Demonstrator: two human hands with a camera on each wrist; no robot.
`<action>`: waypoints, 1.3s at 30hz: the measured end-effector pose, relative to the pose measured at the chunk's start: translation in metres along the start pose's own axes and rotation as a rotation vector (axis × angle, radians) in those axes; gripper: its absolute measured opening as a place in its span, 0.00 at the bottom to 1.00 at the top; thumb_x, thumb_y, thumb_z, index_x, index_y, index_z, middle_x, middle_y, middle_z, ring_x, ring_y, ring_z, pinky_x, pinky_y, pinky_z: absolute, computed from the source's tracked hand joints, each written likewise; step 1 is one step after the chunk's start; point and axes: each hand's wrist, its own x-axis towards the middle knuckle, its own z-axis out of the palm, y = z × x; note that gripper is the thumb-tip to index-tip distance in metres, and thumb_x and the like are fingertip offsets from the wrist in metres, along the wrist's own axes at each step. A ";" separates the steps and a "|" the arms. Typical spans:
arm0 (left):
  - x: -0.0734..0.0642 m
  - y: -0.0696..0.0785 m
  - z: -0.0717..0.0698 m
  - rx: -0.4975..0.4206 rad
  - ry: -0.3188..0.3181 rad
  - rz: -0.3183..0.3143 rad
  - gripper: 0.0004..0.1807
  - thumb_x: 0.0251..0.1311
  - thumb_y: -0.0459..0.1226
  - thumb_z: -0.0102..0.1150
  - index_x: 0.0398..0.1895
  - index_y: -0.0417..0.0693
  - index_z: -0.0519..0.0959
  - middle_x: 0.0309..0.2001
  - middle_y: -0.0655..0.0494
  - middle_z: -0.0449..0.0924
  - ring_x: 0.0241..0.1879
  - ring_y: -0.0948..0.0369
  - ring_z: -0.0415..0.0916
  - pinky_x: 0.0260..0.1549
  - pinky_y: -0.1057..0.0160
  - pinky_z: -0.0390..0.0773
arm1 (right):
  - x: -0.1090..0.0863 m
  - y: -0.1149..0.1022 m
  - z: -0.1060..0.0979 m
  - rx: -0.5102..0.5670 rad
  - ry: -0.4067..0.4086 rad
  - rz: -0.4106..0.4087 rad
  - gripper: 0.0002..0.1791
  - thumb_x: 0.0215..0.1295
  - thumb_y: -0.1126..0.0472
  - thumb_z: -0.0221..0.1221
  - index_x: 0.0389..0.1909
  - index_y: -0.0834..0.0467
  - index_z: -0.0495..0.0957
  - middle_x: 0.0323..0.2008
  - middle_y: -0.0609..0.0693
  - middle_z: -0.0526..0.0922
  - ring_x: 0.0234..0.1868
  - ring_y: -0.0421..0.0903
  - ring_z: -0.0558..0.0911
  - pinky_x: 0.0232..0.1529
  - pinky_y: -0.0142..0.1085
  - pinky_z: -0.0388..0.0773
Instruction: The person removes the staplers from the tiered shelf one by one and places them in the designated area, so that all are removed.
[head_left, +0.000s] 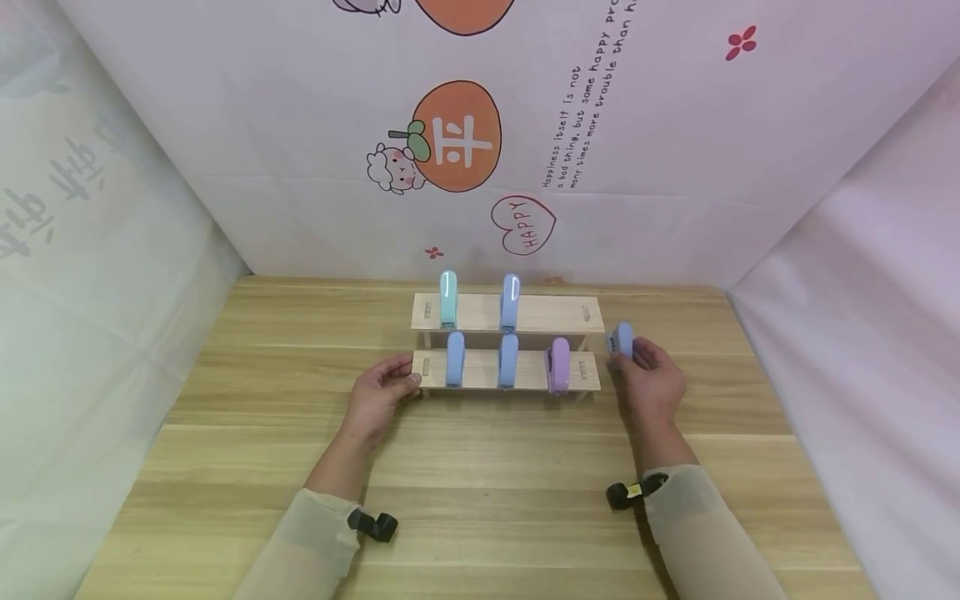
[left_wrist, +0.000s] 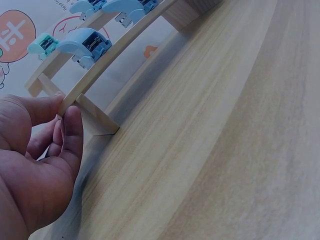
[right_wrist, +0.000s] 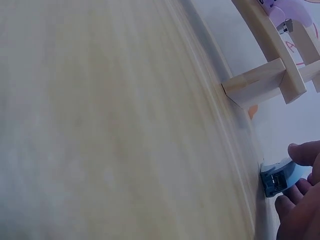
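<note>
My left hand pinches the left end of the lower board of a two-tier wooden rack between thumb and fingers. To the right of the rack, my right hand grips a small blue stapler by its sides. In the right wrist view this stapler is at or close to the tabletop, with the thumb above it. On the lower board stand two blue staplers and a purple stapler. The upper board bears a mint stapler and a blue stapler.
The rack stands on a wood-grain table near its back edge. Behind it rises a white printed cloth with orange fruit drawings and lettering. White cloth also hangs along the left and right sides.
</note>
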 end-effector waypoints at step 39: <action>0.000 0.002 -0.001 -0.024 -0.012 -0.018 0.27 0.64 0.26 0.68 0.66 0.36 0.75 0.57 0.43 0.75 0.52 0.54 0.79 0.53 0.61 0.87 | -0.010 -0.032 -0.005 0.090 0.023 -0.185 0.28 0.66 0.50 0.71 0.66 0.52 0.80 0.64 0.52 0.82 0.65 0.49 0.80 0.65 0.34 0.79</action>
